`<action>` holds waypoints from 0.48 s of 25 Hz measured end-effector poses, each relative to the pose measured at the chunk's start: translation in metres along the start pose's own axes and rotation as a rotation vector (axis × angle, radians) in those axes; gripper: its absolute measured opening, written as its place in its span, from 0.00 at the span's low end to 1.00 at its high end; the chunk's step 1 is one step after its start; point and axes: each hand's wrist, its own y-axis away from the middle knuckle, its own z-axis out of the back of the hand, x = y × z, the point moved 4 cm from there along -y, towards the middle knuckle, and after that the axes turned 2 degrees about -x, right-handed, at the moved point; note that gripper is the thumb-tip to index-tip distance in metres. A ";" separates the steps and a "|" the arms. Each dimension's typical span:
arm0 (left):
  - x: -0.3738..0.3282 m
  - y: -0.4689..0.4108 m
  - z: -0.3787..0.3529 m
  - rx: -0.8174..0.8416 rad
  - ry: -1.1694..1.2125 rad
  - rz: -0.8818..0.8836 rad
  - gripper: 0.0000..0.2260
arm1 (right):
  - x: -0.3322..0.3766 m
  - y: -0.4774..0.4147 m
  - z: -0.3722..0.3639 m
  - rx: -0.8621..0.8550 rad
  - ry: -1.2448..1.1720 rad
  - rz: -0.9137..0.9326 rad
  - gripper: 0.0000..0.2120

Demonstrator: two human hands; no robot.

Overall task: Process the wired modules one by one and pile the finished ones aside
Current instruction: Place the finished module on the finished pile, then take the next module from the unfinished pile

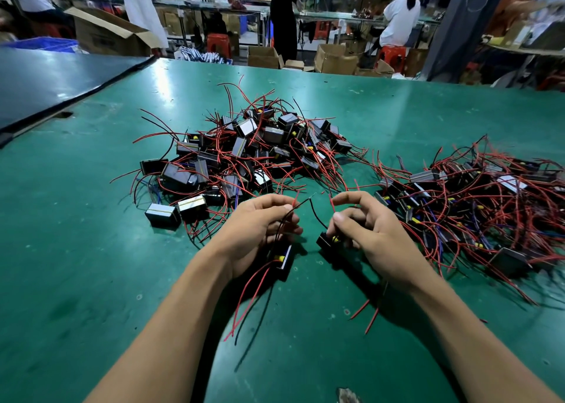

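Head view: left hand [260,228] fingers pinch the near module [283,259] by its leads; right hand [371,234] fingers clamp a red wire [332,203]. Keep leads taut, clear of the pile [244,155] mid-worktop [91,249].

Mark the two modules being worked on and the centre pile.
left module [285,263]: head view, black body beside the yellow part.
right module [323,241]: head view, black body's exposed left end.
centre pile [244,155]: head view, middle of the heap.
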 end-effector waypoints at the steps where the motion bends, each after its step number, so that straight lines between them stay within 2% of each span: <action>1: -0.001 -0.001 0.000 -0.021 -0.004 -0.023 0.06 | -0.001 -0.001 0.000 -0.009 -0.010 -0.006 0.07; 7: 0.001 0.002 -0.004 -0.021 -0.003 -0.050 0.10 | -0.002 0.002 -0.010 0.020 -0.039 -0.007 0.08; 12: 0.001 0.004 -0.007 -0.057 -0.035 -0.073 0.06 | -0.002 0.003 -0.011 -0.002 -0.102 -0.032 0.04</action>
